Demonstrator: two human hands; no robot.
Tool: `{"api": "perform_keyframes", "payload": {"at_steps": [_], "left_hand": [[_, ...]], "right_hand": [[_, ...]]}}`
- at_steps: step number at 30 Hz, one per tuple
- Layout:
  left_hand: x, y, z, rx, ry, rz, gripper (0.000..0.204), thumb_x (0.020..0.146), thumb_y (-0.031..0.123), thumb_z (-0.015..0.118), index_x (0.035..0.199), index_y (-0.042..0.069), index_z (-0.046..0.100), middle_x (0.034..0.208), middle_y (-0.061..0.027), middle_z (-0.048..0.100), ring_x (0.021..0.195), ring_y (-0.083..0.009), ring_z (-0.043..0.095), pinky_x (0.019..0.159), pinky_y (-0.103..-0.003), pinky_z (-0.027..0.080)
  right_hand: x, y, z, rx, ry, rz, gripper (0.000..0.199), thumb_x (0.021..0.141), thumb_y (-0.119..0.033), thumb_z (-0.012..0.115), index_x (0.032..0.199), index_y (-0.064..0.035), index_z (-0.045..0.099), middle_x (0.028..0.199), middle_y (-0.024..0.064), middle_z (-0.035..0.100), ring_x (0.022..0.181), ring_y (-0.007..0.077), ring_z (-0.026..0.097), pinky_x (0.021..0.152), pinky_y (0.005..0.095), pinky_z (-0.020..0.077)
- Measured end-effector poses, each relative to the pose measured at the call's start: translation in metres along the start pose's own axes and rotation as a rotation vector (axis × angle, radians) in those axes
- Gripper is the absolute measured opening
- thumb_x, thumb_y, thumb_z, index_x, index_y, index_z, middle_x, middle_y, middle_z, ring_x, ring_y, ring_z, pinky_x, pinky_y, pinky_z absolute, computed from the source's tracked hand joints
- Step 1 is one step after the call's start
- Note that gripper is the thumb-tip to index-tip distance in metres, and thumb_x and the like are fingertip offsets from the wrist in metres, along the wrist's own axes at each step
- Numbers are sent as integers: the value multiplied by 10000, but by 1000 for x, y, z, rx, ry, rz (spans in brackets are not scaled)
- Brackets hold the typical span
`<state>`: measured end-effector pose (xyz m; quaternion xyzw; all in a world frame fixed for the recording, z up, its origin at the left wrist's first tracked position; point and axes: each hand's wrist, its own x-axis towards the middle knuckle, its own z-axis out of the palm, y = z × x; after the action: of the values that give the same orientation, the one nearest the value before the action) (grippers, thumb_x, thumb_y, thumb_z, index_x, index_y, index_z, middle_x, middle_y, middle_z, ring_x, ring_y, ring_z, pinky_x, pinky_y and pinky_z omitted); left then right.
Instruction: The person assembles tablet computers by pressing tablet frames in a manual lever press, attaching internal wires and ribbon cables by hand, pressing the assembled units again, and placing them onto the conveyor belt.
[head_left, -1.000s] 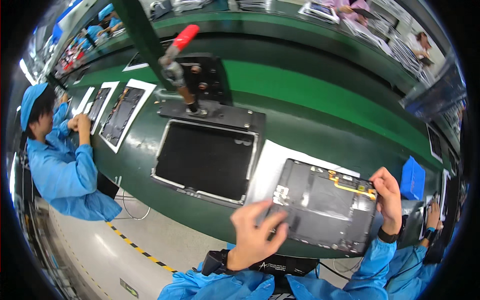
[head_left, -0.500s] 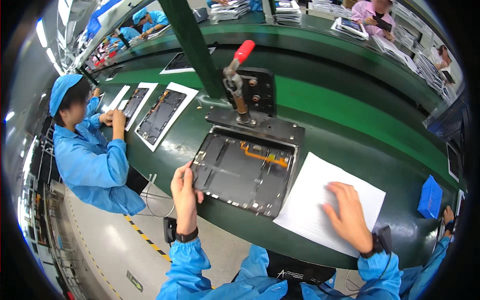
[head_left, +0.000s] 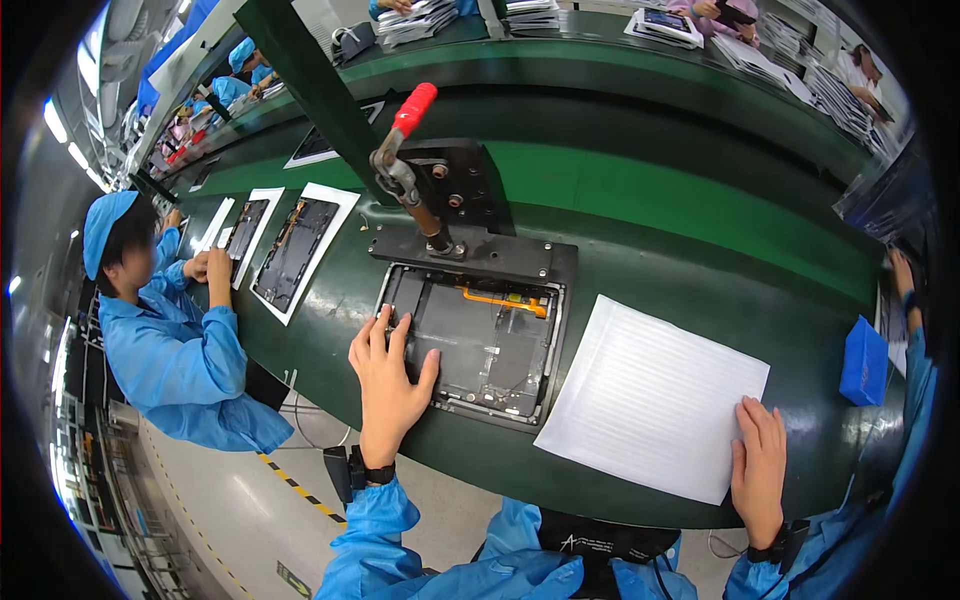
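An opened tablet (head_left: 470, 345) with dark inner parts and an orange ribbon cable (head_left: 505, 300) lies in the recess of a black press fixture (head_left: 480, 253). My left hand (head_left: 388, 385) is spread over its left side, fingertips on the tablet near the left edge and the thumb over its lower part. To the right of the fixture lies a white, finely ribbed packing sheet (head_left: 650, 400). My right hand (head_left: 762, 465) rests at that sheet's right edge, its fingers stretched out and holding nothing. The fixture's lever with a red grip (head_left: 414, 108) stands upright and tilted.
Two more opened tablets lie on white sheets to the left, the nearer tablet (head_left: 297, 245) beside a co-worker (head_left: 165, 310) in blue. A green post (head_left: 310, 95) rises behind the fixture. A blue box (head_left: 863, 362) stands at the right, near another person's arm.
The tablet's left side, tilted up before, has gone down into the fixture. My left hand has moved from its edge to its top. My right hand has slid to the sheet's right edge.
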<state>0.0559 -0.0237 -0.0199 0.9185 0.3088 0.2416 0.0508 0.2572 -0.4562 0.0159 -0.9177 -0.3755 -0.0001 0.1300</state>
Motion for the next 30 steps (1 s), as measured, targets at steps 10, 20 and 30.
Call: {"api": "perform_keyframes", "payload": {"at_steps": [10,20,30], "left_hand": [[7,56,-11,-219,-160,444,600,842,246,734,1403,86,596,1521,-139,510,1369,-392,478,1146,-521,355],[8,55,0,-238,-188,479,487,909,295,690,1347,87,635,1480,-110,551,1331,-369,494,1132,-505,363],[6,48,5,-248,-139,472,460,921,346,668,1293,75,653,1406,-129,588,1305,-395,495,1127,-522,364]], "right_hand": [[61,-21,-71,106,-12,-291,242,834,-45,713,1070,-8,673,1145,144,681,1095,356,630,992,481,477],[338,-205,-76,793,-63,-300,720,944,-667,559,1196,-11,721,1010,151,743,907,218,685,852,363,538],[270,-337,-67,925,200,-789,648,969,-474,605,530,2,607,503,191,557,447,336,573,553,455,508]]}}
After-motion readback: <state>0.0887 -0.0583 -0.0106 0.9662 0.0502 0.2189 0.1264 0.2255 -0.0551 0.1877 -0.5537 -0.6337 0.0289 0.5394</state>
